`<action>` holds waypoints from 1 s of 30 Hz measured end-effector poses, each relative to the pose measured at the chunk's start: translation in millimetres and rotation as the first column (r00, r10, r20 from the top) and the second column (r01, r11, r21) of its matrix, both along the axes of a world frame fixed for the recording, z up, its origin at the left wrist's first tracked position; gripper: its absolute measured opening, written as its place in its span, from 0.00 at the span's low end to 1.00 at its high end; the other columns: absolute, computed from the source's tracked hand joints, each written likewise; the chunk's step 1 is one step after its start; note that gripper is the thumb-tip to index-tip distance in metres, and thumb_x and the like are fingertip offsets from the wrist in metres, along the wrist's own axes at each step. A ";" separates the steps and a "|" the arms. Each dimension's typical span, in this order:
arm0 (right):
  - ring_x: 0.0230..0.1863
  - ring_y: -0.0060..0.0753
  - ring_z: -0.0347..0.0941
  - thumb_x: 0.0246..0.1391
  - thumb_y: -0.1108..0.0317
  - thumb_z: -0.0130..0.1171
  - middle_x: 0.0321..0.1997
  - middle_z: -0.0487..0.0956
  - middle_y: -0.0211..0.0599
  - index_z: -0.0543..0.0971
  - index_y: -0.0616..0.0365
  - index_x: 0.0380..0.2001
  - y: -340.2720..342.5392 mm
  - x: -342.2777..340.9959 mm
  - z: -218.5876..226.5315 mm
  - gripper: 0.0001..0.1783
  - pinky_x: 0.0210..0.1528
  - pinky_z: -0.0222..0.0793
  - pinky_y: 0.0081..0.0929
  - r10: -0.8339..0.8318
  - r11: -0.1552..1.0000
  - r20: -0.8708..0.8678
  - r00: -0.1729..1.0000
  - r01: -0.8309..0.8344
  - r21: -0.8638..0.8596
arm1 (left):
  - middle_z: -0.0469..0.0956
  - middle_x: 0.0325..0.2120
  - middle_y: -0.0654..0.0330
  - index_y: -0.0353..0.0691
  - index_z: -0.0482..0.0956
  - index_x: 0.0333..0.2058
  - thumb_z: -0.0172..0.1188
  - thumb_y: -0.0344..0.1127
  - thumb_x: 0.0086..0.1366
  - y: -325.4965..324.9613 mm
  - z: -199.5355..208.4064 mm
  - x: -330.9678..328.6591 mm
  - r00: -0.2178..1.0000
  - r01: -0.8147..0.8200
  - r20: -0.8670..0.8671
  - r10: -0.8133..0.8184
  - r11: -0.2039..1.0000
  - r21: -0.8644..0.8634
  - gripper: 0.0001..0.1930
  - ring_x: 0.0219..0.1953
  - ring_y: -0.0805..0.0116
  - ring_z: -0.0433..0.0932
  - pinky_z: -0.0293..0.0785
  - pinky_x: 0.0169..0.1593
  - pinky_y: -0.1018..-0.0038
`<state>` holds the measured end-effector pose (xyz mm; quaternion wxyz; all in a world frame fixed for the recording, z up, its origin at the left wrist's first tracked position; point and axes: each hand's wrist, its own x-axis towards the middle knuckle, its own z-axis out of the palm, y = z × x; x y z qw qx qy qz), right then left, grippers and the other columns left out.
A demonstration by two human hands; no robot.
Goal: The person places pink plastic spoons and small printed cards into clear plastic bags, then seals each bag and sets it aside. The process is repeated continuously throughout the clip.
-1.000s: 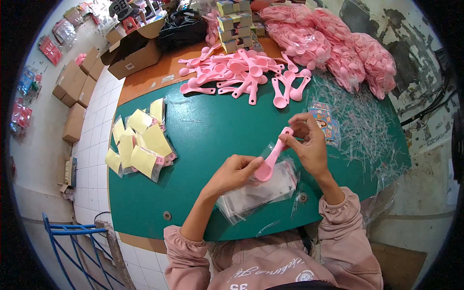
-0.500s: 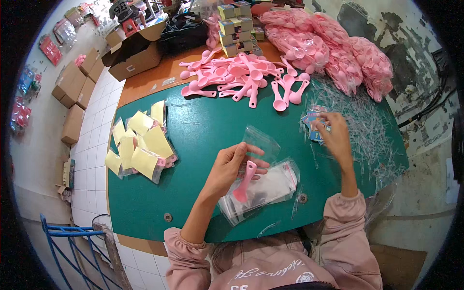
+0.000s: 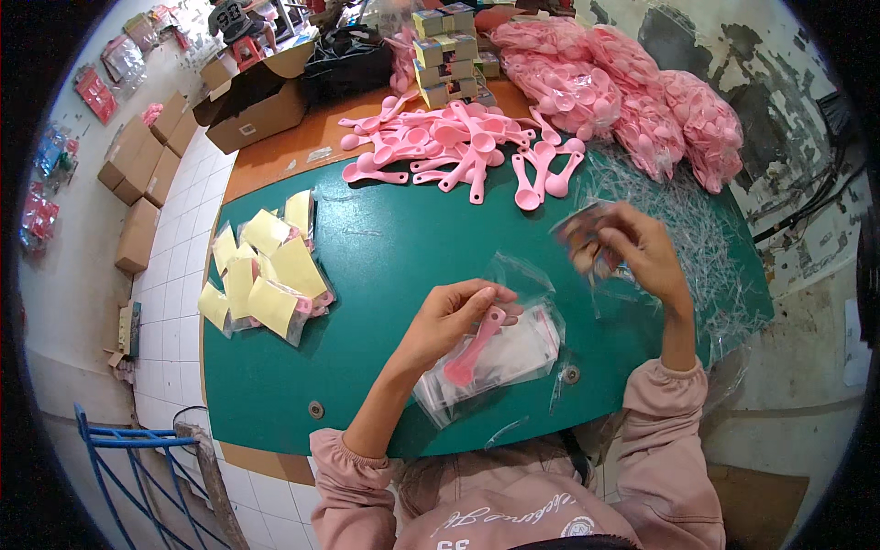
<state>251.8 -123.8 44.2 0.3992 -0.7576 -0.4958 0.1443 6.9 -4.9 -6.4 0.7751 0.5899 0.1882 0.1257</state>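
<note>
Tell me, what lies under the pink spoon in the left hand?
Under the spoon held by the left hand lies a stack of clear bags on the green table. The table below the bags is mostly covered.

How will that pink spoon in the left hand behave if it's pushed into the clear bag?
The pink spoon looks like rigid moulded plastic, so it probably stays straight. It is likely light: the left hand pinches it by fingertips. The clear bag looks thin and floppy, apt to crumple.
</note>
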 end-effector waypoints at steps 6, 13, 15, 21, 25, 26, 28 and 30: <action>0.31 0.17 0.71 0.50 0.69 0.56 0.29 0.78 0.33 0.76 0.63 0.36 18.3 -35.8 37.1 0.11 0.33 0.68 0.19 0.412 0.897 -0.205 0.888 -0.435 -0.082 | 0.78 0.34 0.56 0.27 0.74 0.41 0.48 0.36 0.65 -1.4 0.1 2.3 1.000 0.019 0.023 -0.020 0.999 0.040 0.15 0.34 0.74 0.76 0.71 0.38 0.81; 0.30 0.36 0.76 0.46 0.66 0.58 0.29 0.79 0.41 0.79 0.60 0.33 28.0 -38.3 33.7 0.11 0.33 0.69 0.25 0.646 0.742 0.049 0.762 -0.611 -0.276 | 0.78 0.28 0.60 0.29 0.76 0.39 0.49 0.36 0.64 -6.0 5.6 3.4 0.999 0.012 -0.036 -0.012 1.000 0.023 0.15 0.30 0.77 0.75 0.69 0.33 0.82; 0.30 0.38 0.76 0.45 0.66 0.58 0.29 0.79 0.41 0.79 0.60 0.33 32.8 -41.4 32.3 0.12 0.33 0.69 0.26 0.695 0.695 0.033 0.719 -0.658 -0.291 | 0.77 0.26 0.62 0.30 0.77 0.37 0.50 0.37 0.64 -6.1 3.3 5.2 0.993 0.074 -0.097 -0.060 0.985 0.155 0.14 0.28 0.80 0.74 0.68 0.31 0.82; 0.28 0.35 0.76 0.46 0.64 0.58 0.26 0.78 0.40 0.77 0.61 0.34 34.2 -42.1 29.4 0.13 0.32 0.69 0.26 0.684 0.697 -0.056 0.727 -0.674 -0.244 | 0.75 0.24 0.66 0.31 0.77 0.38 0.52 0.39 0.63 -6.7 -5.3 5.8 0.996 -0.021 -0.083 0.033 0.991 0.132 0.15 0.24 0.82 0.69 0.67 0.29 0.83; 0.27 0.28 0.75 0.47 0.65 0.58 0.27 0.78 0.38 0.76 0.61 0.35 23.4 -31.2 27.9 0.13 0.30 0.69 0.23 0.508 0.773 -0.257 0.822 -0.567 -0.284 | 0.75 0.24 0.66 0.33 0.77 0.40 0.52 0.39 0.62 -1.3 -9.7 0.3 0.995 -0.060 -0.067 0.067 0.993 0.099 0.15 0.23 0.82 0.67 0.67 0.27 0.83; 0.27 0.28 0.75 0.47 0.65 0.58 0.27 0.78 0.38 0.76 0.61 0.35 23.3 -33.9 26.0 0.13 0.30 0.69 0.23 0.508 0.773 -0.258 0.822 -0.567 -0.284 | 0.75 0.24 0.66 0.33 0.76 0.41 0.53 0.39 0.62 -1.7 -9.4 0.6 0.995 -0.049 -0.073 0.061 0.987 0.153 0.15 0.23 0.83 0.66 0.66 0.27 0.83; 0.27 0.25 0.75 0.45 0.67 0.59 0.27 0.78 0.37 0.77 0.62 0.34 26.2 -43.9 18.5 0.12 0.29 0.68 0.22 0.558 0.771 -0.224 0.799 -0.599 -0.216 | 0.76 0.24 0.66 0.34 0.76 0.43 0.53 0.39 0.62 -3.4 -8.6 1.5 0.995 -0.037 -0.081 0.055 0.978 0.206 0.15 0.22 0.83 0.66 0.66 0.26 0.82; 0.27 0.25 0.74 0.44 0.67 0.60 0.27 0.78 0.37 0.77 0.62 0.33 28.5 -54.6 6.2 0.12 0.29 0.68 0.22 0.565 0.788 -0.191 0.803 -0.594 -0.165 | 0.77 0.24 0.65 0.35 0.74 0.45 0.52 0.38 0.62 -6.0 -7.8 2.3 0.997 -0.006 -0.076 0.019 0.986 0.168 0.16 0.21 0.82 0.66 0.67 0.27 0.81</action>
